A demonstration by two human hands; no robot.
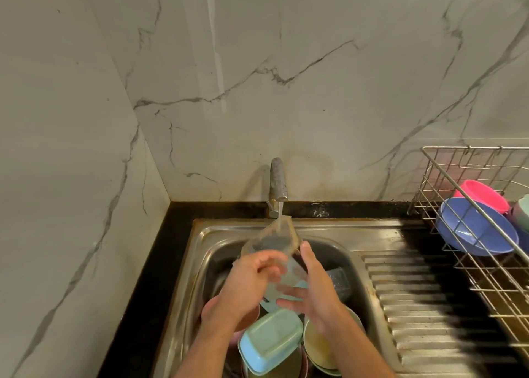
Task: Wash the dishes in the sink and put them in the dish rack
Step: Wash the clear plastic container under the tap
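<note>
A clear glass (272, 241) tilts mouth-up under the running tap (278, 186), over the steel sink (206, 234). My left hand (246, 286) grips its lower part with curled fingers. My right hand (312, 294) cups the glass's base from the right, thumb up along its side and fingers spread beneath. Below them the sink holds a pale blue-green rectangular dish (270, 340), a yellowish bowl (317, 346), a pinkish bowl (211, 309) and a grey speckled cup (339, 283). The wire dish rack (469, 266) at the right holds a blue bowl (475, 228) and a pink bowl (483, 196).
A ribbed steel drainboard (415, 306) runs between the sink and the rack. Black countertop (148, 291) borders the sink on the left and behind. Marble-pattern walls (257, 91) rise at the back and left. A pale green cup (522, 217) peeks in at the rack's right edge.
</note>
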